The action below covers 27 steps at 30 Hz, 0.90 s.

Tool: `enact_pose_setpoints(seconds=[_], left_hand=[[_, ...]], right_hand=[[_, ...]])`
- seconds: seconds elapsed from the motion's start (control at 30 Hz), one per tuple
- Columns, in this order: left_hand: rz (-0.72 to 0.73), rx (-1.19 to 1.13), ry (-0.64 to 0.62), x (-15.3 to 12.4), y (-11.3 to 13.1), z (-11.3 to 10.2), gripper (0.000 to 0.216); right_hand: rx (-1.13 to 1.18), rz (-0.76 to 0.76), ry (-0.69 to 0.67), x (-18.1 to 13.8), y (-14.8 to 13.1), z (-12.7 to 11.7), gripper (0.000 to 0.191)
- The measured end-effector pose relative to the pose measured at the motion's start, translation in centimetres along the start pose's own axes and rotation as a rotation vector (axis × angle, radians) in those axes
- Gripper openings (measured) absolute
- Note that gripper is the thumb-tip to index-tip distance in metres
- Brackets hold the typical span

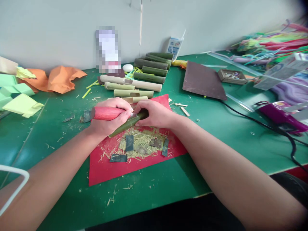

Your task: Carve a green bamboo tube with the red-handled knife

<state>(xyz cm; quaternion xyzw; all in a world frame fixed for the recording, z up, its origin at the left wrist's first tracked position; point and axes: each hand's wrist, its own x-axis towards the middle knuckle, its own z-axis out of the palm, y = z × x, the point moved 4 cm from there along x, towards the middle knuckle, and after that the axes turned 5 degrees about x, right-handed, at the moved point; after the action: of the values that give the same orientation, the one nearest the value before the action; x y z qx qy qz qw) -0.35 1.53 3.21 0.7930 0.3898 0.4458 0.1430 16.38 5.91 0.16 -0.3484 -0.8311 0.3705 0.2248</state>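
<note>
My left hand [109, 120] is closed around a red-handled carving tool [106, 113], its metal tip resting against a green bamboo piece [125, 125]. My right hand [155, 113] grips the far end of that bamboo piece and holds it slanted above a red sheet [106, 173]. Under both hands, a heap of pale green shavings [141, 144] and a few dark bark strips lie on the sheet.
Several cut bamboo tubes [141, 75] are stacked behind the red sheet on the green table [216, 134]. Orange and light green paper [57, 78] lies at the left. A brown sheet [202, 80], a black cable [264, 126], a purple tool [279, 114] and colourful pipe cleaners fill the right.
</note>
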Motion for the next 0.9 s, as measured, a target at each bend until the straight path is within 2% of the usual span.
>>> enact_pose_setpoints(seconds=[0.57, 0.73, 0.9], left_hand=[[0.039, -0.024, -0.024, 0.25, 0.27, 0.31, 0.008], [0.052, -0.059, 0.036, 0.19, 0.16, 0.14, 0.011], [0.128, -0.055, 0.078, 0.01, 0.15, -0.10, 0.013]], right_hand=[[-0.017, -0.020, 0.003, 0.05, 0.06, -0.11, 0.030], [0.010, -0.024, -0.012, 0.04, 0.18, 0.01, 0.030], [0.006, -0.039, -0.011, 0.07, 0.28, 0.01, 0.029]])
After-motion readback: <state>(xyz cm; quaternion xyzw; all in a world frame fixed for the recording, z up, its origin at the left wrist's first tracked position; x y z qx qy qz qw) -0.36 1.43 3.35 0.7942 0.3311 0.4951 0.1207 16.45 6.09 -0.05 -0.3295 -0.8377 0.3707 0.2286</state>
